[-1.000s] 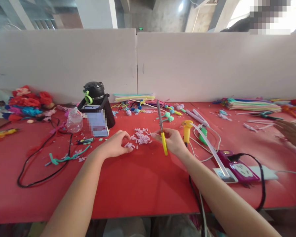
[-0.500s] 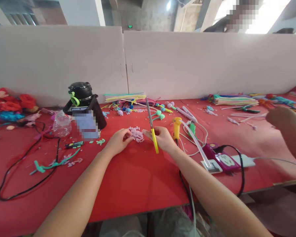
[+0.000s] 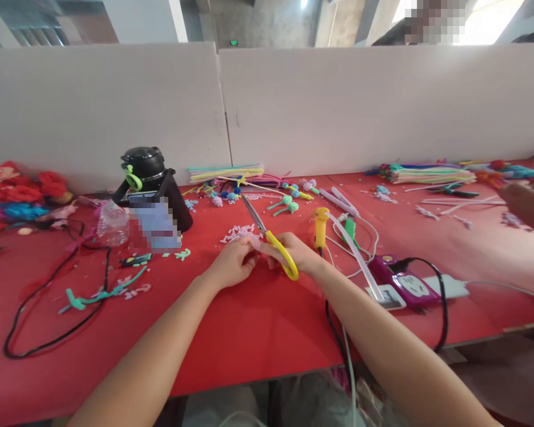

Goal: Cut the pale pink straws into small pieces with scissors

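1. Red bench (image 3: 244, 338), with a pale partition (image 3: 338, 107) along its far edge.
2. Lilac pieces (image 3: 238, 232) lie heaped between the near and far edges, just beyond my hands.
3. My right hand (image 3: 304, 254) grips yellow-handled scissors (image 3: 276, 242); whether my left hand (image 3: 231, 265) grasps anything, I can't tell.
4. Half a second ago my hands were apart; now they've come together, partly hiding the heap. Fingers, I judge, are working, not blades.

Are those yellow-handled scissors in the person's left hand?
No, the scissors are held in the right hand, near the small lilac pieces.
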Tool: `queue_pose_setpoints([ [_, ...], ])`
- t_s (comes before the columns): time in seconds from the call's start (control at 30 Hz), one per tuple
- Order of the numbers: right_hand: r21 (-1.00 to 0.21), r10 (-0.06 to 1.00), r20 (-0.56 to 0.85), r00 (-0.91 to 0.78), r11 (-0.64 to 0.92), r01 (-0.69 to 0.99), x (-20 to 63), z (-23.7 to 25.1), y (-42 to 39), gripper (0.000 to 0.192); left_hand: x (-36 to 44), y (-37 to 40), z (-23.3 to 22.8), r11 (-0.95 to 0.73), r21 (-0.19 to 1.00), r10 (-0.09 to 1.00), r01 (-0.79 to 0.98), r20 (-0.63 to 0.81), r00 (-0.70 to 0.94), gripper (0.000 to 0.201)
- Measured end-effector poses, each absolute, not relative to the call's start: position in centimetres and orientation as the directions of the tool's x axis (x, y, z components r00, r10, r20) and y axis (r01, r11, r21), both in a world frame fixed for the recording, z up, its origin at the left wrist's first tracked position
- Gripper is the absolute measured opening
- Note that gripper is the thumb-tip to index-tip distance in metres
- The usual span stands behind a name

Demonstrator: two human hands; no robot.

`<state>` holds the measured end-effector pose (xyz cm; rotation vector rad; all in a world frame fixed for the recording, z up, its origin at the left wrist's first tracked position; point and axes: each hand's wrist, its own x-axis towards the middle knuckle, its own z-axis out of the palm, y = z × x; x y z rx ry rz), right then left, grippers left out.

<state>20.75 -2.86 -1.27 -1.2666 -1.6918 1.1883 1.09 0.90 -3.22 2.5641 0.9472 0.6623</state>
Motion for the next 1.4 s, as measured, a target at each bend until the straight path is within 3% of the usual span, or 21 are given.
queue_pose_setpoints([
  [0.2, -0.974, 0.996, 0.082, -0.03, 0.086, 0.208, 20.5, -1.4, -2.3, 0.06, 0.5, 2.1, -3.4, -0.674, 0.466, 0.739, 0.573, 0.404, 0.54, 0.021],
  [0.3, -0.984, 0.995, 0.093, 0.03, 0.087, 0.157, 20.4, -0.9, -2.5, 0.06, 1.0, 1.8, -3.1, -0.685, 0.42, 0.729, 0.596, 0.423, 0.538, 0.018],
  [0.5, -0.989, 0.996, 0.083, 0.03, 0.078, 0.129, 19.9, -1.1, -2.7, 0.058, 3.2, 2.6, -3.4, -0.634, 0.186, 0.759, 0.75, 0.336, 0.558, 0.018],
  [0.73, -0.991, 0.996, 0.089, 0.005, 0.088, 0.105, 19.8, -2.1, -2.4, 0.054, 3.6, 3.1, -3.8, -0.627, 0.15, 0.767, 0.764, 0.292, 0.572, 0.016],
  [0.83, -0.99, 0.997, 0.078, 0.0, 0.077, 0.116, 19.9, -2.0, -2.4, 0.054, 3.1, 2.8, -3.4, -0.637, 0.219, 0.76, 0.74, 0.34, 0.553, 0.014],
  [0.93, -0.978, 0.996, 0.085, 0.027, 0.078, 0.194, 20.1, -1.6, -2.6, 0.052, 1.8, 2.0, -2.4, -0.623, 0.383, 0.778, 0.682, 0.395, 0.489, 0.012],
  [1.03, -0.969, 0.994, 0.103, 0.031, 0.093, 0.231, 20.1, -1.4, -2.8, 0.046, 0.5, 0.7, -1.6, -0.541, 0.592, 0.838, 0.597, 0.326, 0.437, 0.011],
  [1.13, -0.972, 0.988, 0.135, -0.076, 0.147, 0.186, 19.8, -1.7, -2.9, 0.041, 0.1, -0.1, -1.6, -0.453, 0.733, 0.872, 0.507, 0.245, 0.425, 0.014],
  [1.27, -0.965, 0.973, 0.196, -0.124, 0.214, 0.155, 19.6, -2.1, -3.1, 0.044, 0.0, -0.1, -2.5, -0.442, 0.804, 0.863, 0.398, 0.261, 0.432, 0.014],
  [1.4, -0.895, 0.978, 0.167, -0.125, 0.203, 0.396, 20.6, -1.8, -3.2, 0.04, -1.7, 0.4, -2.8, -0.468, 0.739, 0.857, 0.484, 0.246, 0.454, 0.016],
])
